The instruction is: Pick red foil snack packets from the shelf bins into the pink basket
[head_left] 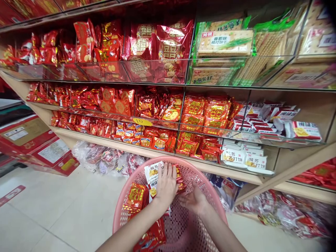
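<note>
A pink perforated plastic basket (195,175) sits in front of me, below the shelves. Inside lie several small snack packets, red-gold ones (136,197) and white ones (153,171). My left hand (166,183) lies palm down on the packets in the basket, fingers stretched out and together. My right hand (194,200) is beside it in the basket, palm turned up and fingers loosely curled, touching a red packet (180,182) at its fingertips.
Wooden shelves with clear dividers hold red snack packets (194,112), white packets (278,119) and cracker packs (225,42). Clear bags of snacks (105,157) lie on the floor under the shelf. Red cardboard boxes (39,143) are stacked at left on the tiled floor.
</note>
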Demonstrator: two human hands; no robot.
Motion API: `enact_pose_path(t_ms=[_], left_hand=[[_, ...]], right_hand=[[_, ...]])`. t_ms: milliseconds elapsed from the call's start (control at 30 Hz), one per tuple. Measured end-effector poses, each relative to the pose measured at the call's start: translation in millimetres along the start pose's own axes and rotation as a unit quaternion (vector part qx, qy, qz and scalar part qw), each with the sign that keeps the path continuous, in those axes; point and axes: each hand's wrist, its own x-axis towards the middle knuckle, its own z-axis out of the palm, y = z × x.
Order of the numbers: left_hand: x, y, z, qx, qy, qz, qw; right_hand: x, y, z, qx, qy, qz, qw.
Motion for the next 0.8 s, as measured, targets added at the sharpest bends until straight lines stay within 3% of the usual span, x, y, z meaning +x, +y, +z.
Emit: enact_pose_path(t_ms=[100, 300, 533, 667, 800], left_hand=[[-7, -12, -13.8, -0.034, 0.024, -0.006, 0.999], [-25, -52, -35.2, -0.039, 0.083, -0.041, 0.995], [-42, -95, -44.6, -0.039, 0.108, -0.111, 0.987], [-53, -113, -38.9, -0.037, 0.125, -0.150, 0.980], [-69, -127, -30.9, -0.048, 0.131, -0.182, 0.973]], right_hand=[[-17, -6, 5, -0.007, 0.026, 0.011, 1.000], [-26, -19, 32, -0.018, 0.011, 0.034, 0.999], [-14, -22, 49, -0.004, -0.068, 0.031, 0.997], [-16, -16, 42, -0.027, -0.051, 0.028, 0.998], [-12, -1, 15, -0.024, 0.013, 0.044, 0.999]])
